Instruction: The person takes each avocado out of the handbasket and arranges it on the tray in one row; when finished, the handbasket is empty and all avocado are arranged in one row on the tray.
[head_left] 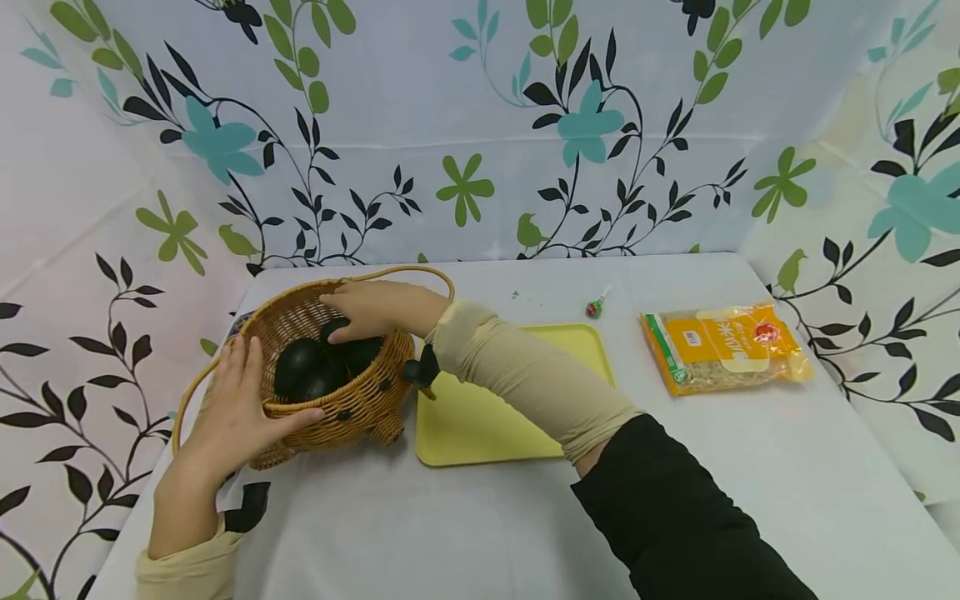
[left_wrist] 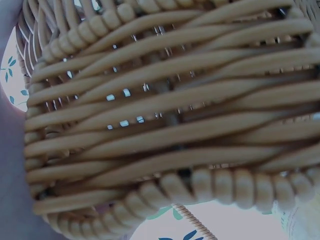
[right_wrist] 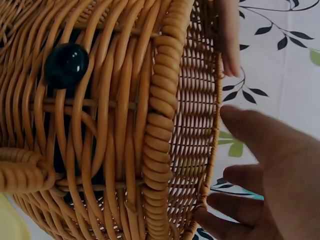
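White table (head_left: pixel 450 533); wicker basket (head_left: pixel 363 408) against left-hand fingers (head_left: pixel 252 362), below right-hand fingers (head_left: pixel 341 302).

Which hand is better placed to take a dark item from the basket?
Probably the right hand: it reaches over the basket, close to the dark items. The left hand lies along the basket's left side, better suited to steadying it.

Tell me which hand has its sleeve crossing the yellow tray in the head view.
The right hand: its cream sleeve crosses the yellow tray. The left hand is at the left of the basket, its sleeve clear of the tray.
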